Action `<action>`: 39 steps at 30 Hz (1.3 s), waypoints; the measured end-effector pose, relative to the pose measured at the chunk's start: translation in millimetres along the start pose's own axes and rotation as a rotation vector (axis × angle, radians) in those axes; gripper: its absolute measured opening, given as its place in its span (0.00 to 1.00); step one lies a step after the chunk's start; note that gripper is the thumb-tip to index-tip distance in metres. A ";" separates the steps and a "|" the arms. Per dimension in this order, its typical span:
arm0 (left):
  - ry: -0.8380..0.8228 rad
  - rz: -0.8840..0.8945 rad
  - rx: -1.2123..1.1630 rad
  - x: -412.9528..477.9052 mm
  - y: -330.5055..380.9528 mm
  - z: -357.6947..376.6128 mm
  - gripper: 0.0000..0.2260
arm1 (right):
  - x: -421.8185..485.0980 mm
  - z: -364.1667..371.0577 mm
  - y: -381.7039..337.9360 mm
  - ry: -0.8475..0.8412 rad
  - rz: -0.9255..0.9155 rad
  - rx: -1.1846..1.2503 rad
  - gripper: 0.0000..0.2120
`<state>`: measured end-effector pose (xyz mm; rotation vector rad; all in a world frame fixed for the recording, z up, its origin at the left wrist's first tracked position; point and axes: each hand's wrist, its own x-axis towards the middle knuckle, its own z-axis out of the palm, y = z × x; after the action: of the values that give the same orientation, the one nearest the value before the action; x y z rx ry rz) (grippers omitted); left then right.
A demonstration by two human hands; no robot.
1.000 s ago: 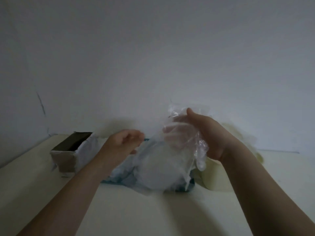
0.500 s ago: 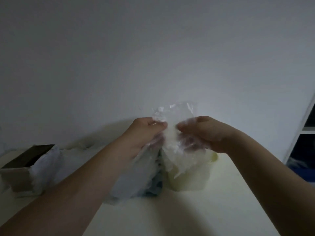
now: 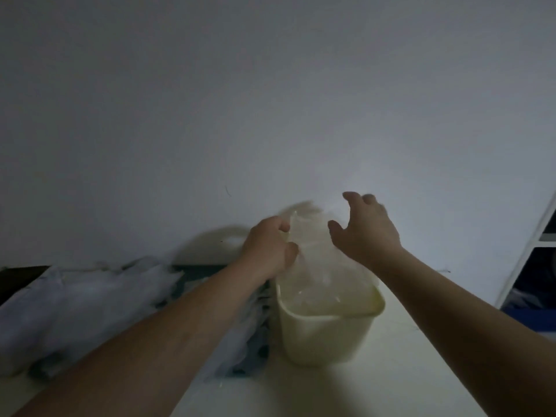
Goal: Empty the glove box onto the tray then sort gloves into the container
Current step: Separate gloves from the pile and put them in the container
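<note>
Above the container (image 3: 323, 329), the two hands meet around a clear plastic glove (image 3: 307, 236). The left hand (image 3: 267, 248) has its fingers curled and pinches the glove's left edge between thumb and fingers. The right hand (image 3: 365, 230) is spread, fingers apart and slightly bent, thumb stretched toward the glove's right side; motion blur hides whether it touches the film. The glove stands between the hands and hangs down from them to the container's mouth, where more clear film lies inside, just under the rim.

The container is a pale cream tub that stands upright on the table (image 3: 331, 392), directly below both hands. Left of the container, and touching its wall, lies a loose heap of gloves (image 3: 84, 302), whitish and crumpled, spread across a dark tray (image 3: 198, 269) of which only strips show behind and below the heap. The left forearm crosses over the heap's right end. Farther left of the container, at the picture's edge, a dark corner shows that may be the glove box (image 3: 15, 278). Right of the container, well apart, a white shelf frame (image 3: 529, 251) leans into view against the plain wall (image 3: 270, 100) behind it.
</note>
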<state>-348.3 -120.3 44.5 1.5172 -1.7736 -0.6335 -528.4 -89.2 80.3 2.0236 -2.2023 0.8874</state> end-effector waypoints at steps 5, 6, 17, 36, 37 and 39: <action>-0.055 0.066 0.222 4.5 7.3 9.7 0.18 | -17.5 2.4 -6.1 -0.417 -0.179 -0.035 0.30; -0.058 0.080 0.218 4.0 7.2 7.5 0.16 | -17.4 8.5 -8.2 -0.534 -0.134 -0.023 0.29; 0.000 0.135 0.037 -32.6 -52.2 -58.0 0.02 | -32.2 54.8 -35.6 -0.777 -0.219 -0.398 0.26; -0.090 0.083 0.522 -112.9 -177.3 -67.0 0.08 | -90.1 68.9 -137.6 -0.477 -0.363 0.269 0.20; -0.067 0.079 0.457 -114.0 -183.1 -73.2 0.08 | -92.0 83.7 -139.3 -0.505 -0.323 0.322 0.21; -0.001 0.063 0.269 -111.2 -180.6 -83.0 0.09 | -96.7 98.4 -131.8 -0.519 -0.267 0.418 0.25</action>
<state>-163.3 -39.5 -60.8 1.6279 -1.9605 -0.3750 -356.7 -41.7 11.7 2.9506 -1.9862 0.9330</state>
